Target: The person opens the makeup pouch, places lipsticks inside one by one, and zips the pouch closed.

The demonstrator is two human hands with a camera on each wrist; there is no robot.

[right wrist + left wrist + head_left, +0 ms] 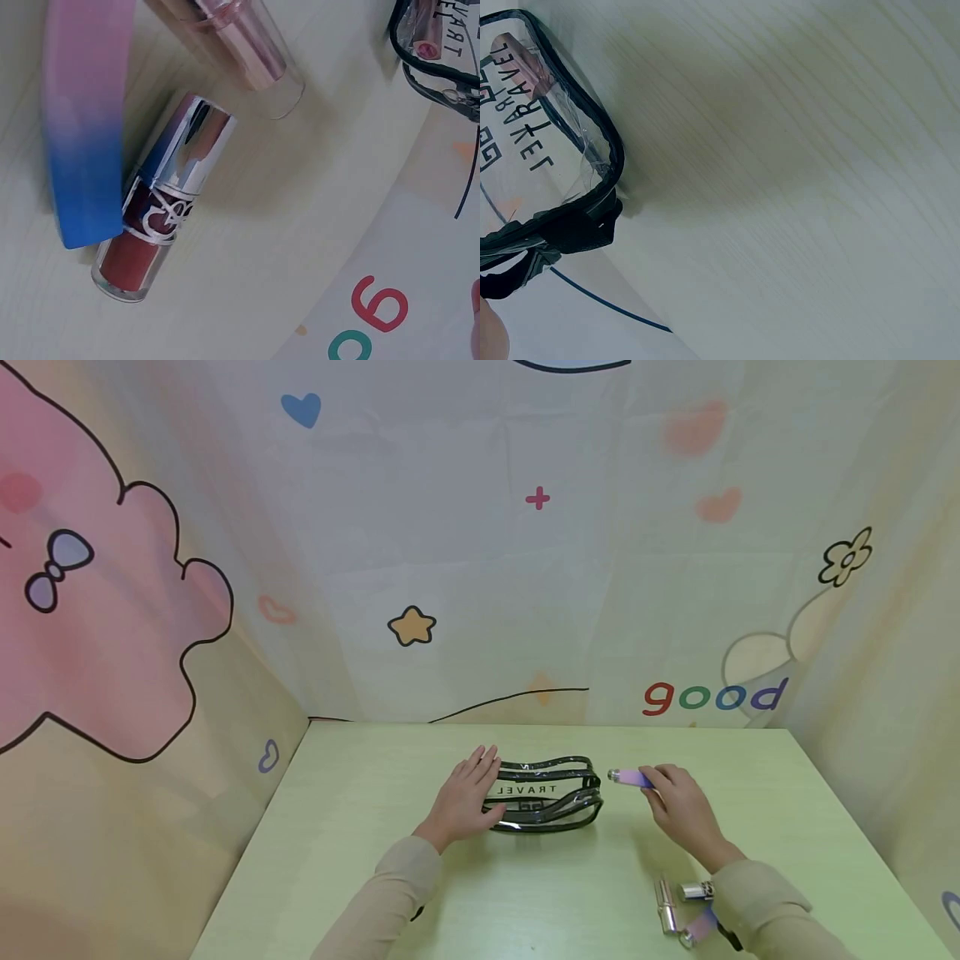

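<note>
My left hand (468, 795) rests on the left end of a clear travel pouch (551, 774) with black edging, fingers straight and thumb along its front. Its mirrored lettering reads TRAVEL. A pinkish tube (523, 66) shows through the clear plastic in the left wrist view. Just right of the pouch, my right hand (684, 810) pinches a pink-purple lip gloss (630, 777), its silver end pointing at the pouch and apart from it. The right fingers' grip is out of sight in the right wrist view.
Near my right forearm lie a rose-gold tube (665, 906), a dark red lip gloss with a silver cap (163, 199) and a pink-and-blue tube (88, 124). The pale table (360, 777) meets a printed curtain (480, 568) at the back and sides.
</note>
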